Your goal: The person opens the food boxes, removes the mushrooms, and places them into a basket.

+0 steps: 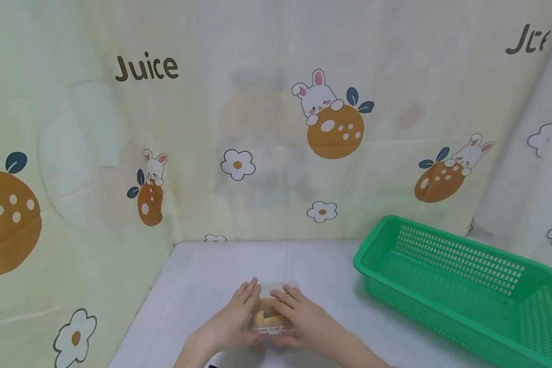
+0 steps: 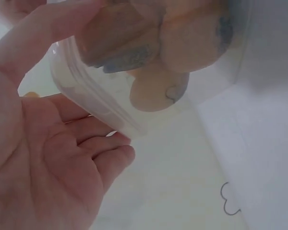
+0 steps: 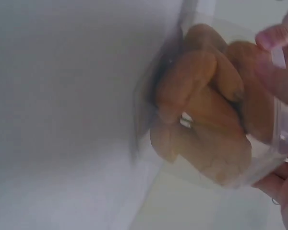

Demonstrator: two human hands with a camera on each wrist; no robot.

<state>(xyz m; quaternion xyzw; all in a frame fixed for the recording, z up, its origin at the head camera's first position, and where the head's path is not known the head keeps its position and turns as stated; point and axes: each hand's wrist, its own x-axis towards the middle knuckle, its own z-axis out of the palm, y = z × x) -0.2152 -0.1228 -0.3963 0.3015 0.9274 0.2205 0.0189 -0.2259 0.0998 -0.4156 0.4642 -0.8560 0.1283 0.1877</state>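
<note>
A clear plastic lidded box of golden-brown pastries [image 1: 274, 318] sits on the white table [image 1: 331, 271], near its front edge and just left of centre, between the person's two hands. The left hand [image 1: 232, 322] lies against the box's left side with its fingers laid fairly straight along it, and the right hand [image 1: 303, 319] rests over the lid and right side with the fingers gently bent across the top; both touch the box, and how firmly they grip cannot be told. To handle it well, the person would likely do best to press evenly from both sides on the stiff rim rather than on the thin walls, and to keep the box level so the pastries stay put.

The head view alone shows the green perforated plastic basket [image 1: 460, 286] standing well apart to the right, and the printed curtain [image 1: 257, 128] behind. The left wrist view shows the open palm and the ridged rim of the box [image 2: 93, 103] against the fingers [image 2: 110, 160]. The right wrist view shows the pastries [image 3: 206, 110] pressed close inside and a fingertip [image 3: 273, 36] on the lid's edge.
</note>
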